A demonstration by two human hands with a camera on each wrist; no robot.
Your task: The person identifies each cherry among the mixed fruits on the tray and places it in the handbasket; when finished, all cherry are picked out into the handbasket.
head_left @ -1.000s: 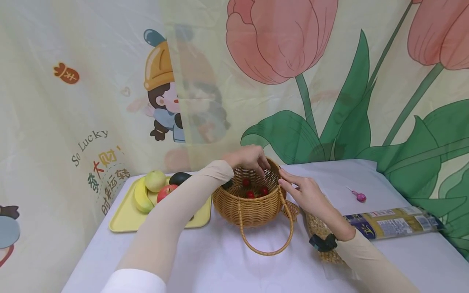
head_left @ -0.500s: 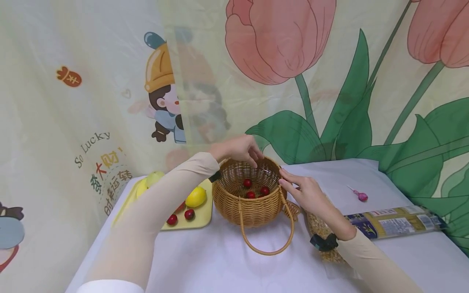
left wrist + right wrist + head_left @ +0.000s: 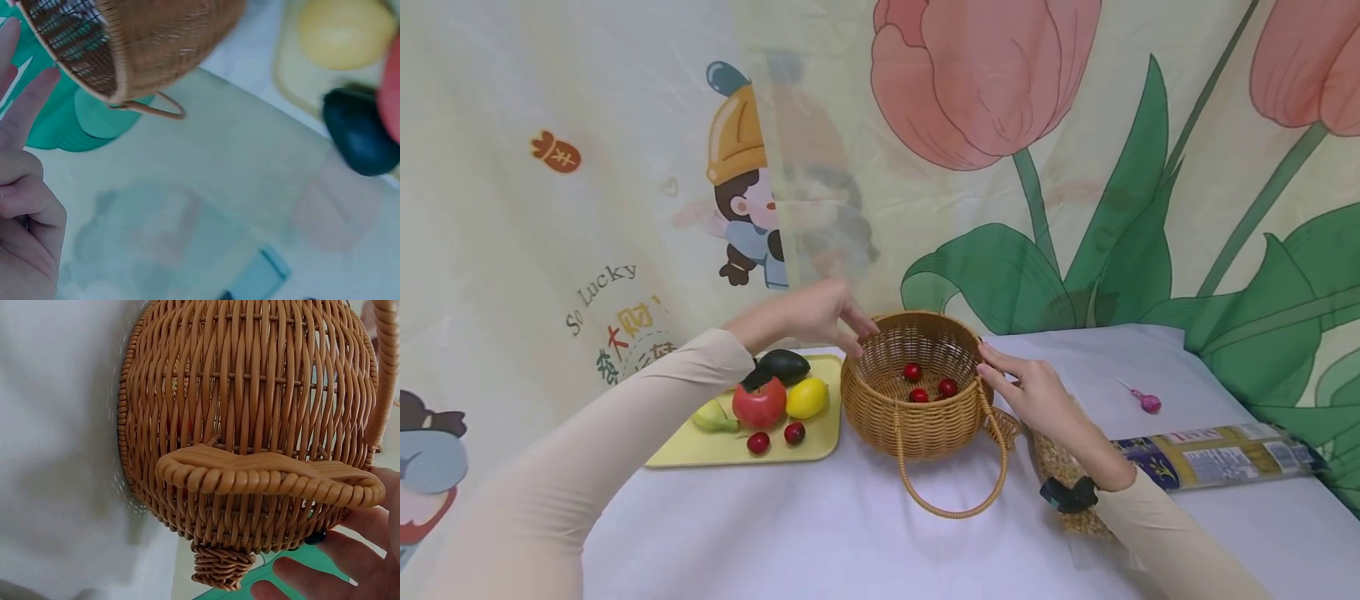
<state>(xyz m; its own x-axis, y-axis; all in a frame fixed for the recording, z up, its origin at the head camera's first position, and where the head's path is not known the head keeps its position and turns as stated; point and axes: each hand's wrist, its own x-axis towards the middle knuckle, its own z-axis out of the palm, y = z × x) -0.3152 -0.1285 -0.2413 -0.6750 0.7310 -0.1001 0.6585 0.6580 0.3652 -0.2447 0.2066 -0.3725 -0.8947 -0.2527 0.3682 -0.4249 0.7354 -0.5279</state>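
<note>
A round wicker basket [image 3: 917, 429] stands on the table, its handle [image 3: 953, 510] folded down in front. Inside lie three red cherries [image 3: 912, 372]. My left hand [image 3: 812, 317] hovers over the basket's left rim, fingers spread and holding nothing; in the left wrist view its fingers [image 3: 28, 106] are apart from the wicker. At the right rim, my right hand [image 3: 1033, 396] rests outstretched fingers against the basket. The right wrist view shows those fingers [image 3: 350, 550] spread beside the woven wall [image 3: 250, 394], partly hidden by it.
Left of the basket, a yellow tray [image 3: 820, 446] holds a red fruit [image 3: 760, 403], a lemon [image 3: 807, 398], a dark avocado [image 3: 782, 365] and two cherries [image 3: 794, 432]. On the right lie a bag of grains [image 3: 1086, 521], a noodle packet [image 3: 1221, 458] and a lollipop [image 3: 1148, 402].
My left hand has risen out of the basket and moved left to its rim, uncovering more of the tray. The right hand stays at the right rim. The three cherries remain inside.
</note>
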